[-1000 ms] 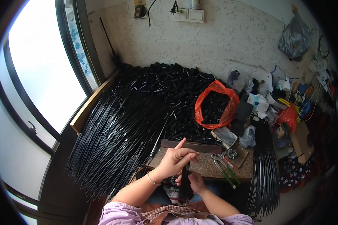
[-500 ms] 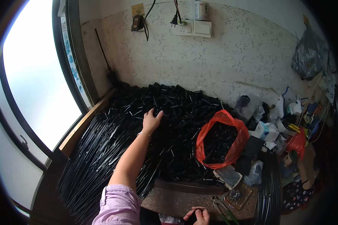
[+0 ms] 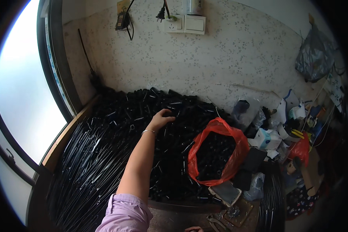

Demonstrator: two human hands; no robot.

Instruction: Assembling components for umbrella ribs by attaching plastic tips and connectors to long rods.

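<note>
My left hand (image 3: 161,120), with a thin bracelet at the wrist, reaches over a large pile of small black tube-like pieces (image 3: 143,104), some with shiny metal ends. Its thumb and forefinger are bent and apart, and I see nothing between them; the other fingers are partly hidden. Only a sliver of my right hand (image 3: 194,229) shows at the lower edge, so its fingers cannot be read. Right of the pile, an open red plastic bag (image 3: 195,158) contains many small black pieces. Long thin black rods (image 3: 85,166) lie in a dense bundle on the left.
Pliers (image 3: 216,223), a ball of metal bits (image 3: 233,211) and a shallow pale-rimmed tray (image 3: 226,192) sit near the front edge. Boxes (image 3: 267,138) and plastic bags (image 3: 255,187) crowd the right. A wooden board (image 3: 67,133) edges the left, beside a window (image 3: 23,85).
The view has shifted, with the scene turning slightly. My left hand has moved rightward over the pile, its fingers curling to the right. My right hand has mostly dropped out of the lower edge.
</note>
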